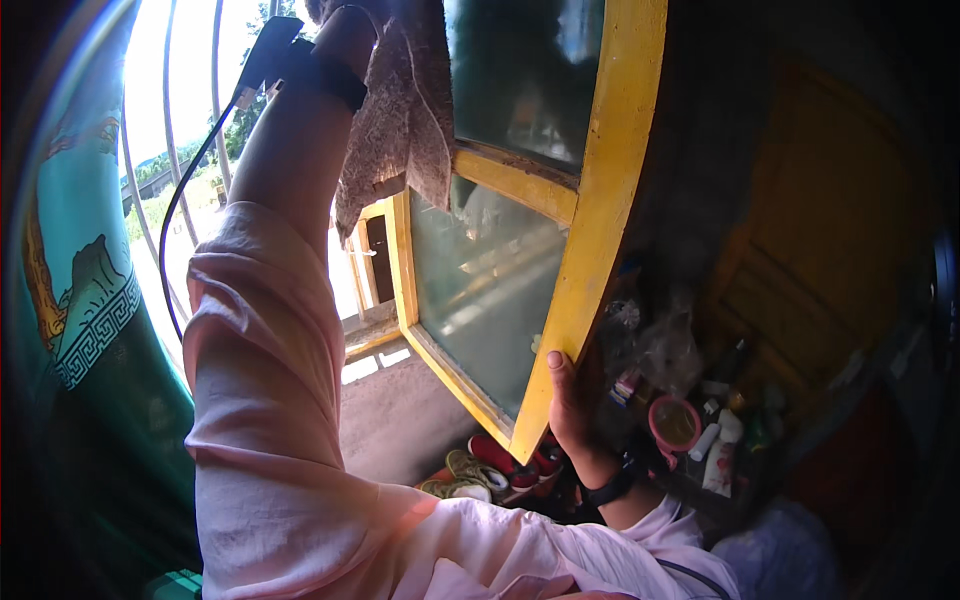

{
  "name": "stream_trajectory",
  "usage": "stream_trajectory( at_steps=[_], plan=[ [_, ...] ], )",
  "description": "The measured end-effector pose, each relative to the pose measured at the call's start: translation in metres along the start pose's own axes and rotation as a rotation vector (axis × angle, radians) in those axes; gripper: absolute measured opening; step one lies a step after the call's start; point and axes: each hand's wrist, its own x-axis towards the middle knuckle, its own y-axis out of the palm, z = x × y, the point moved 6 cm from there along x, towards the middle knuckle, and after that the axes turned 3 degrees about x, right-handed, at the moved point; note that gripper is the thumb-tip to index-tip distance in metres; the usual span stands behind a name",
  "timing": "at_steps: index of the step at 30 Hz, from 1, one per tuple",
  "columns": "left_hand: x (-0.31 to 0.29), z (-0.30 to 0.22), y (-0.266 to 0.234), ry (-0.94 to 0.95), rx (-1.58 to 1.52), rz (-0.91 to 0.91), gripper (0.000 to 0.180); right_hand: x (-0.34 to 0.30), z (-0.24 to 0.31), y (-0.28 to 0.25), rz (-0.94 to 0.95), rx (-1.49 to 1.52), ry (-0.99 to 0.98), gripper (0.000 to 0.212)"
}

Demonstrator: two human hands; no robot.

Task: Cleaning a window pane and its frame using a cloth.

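A yellow-framed window sash [600, 190] with two glass panes stands swung open in front of me. My left arm stretches up to the top edge of the view. There my left hand [345, 35] holds a brownish, shaggy cloth [405, 130], which hangs down over the upper part of the sash. The fingers of that hand are mostly hidden by the cloth and the picture's edge. Low on the sash's outer upright, my right hand [570, 405] grips the frame, thumb on the near face and fingers behind it.
Metal bars [170, 110] cross the bright opening at left, beside a green patterned curtain [85, 300]. Below the sash are several shoes [480, 470]. A pink-rimmed round mirror or dish [675, 424] and bottles [720, 465] crowd the right. A black cable [190, 175] runs from my left wrist.
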Motion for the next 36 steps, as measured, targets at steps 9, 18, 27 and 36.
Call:
stream_trajectory(
  at_steps=[9,18,27,36],
  plan=[
    [-0.076,-0.054,0.030,0.159,-0.170,0.041,0.062,0.005,-0.008,-0.002,-0.009,0.053,0.046,0.047],
    [-0.173,-0.019,0.010,0.351,-0.354,0.302,0.062,-0.003,0.002,0.007,0.009,0.118,0.056,0.047],
    [-0.183,0.021,0.010,0.219,-0.241,0.343,0.062,-0.012,0.021,0.009,0.106,-0.029,0.023,0.049],
    [-0.016,0.069,-0.010,-0.002,0.063,0.044,0.063,-0.005,0.018,0.010,0.067,0.072,-0.045,0.044]
  ],
)
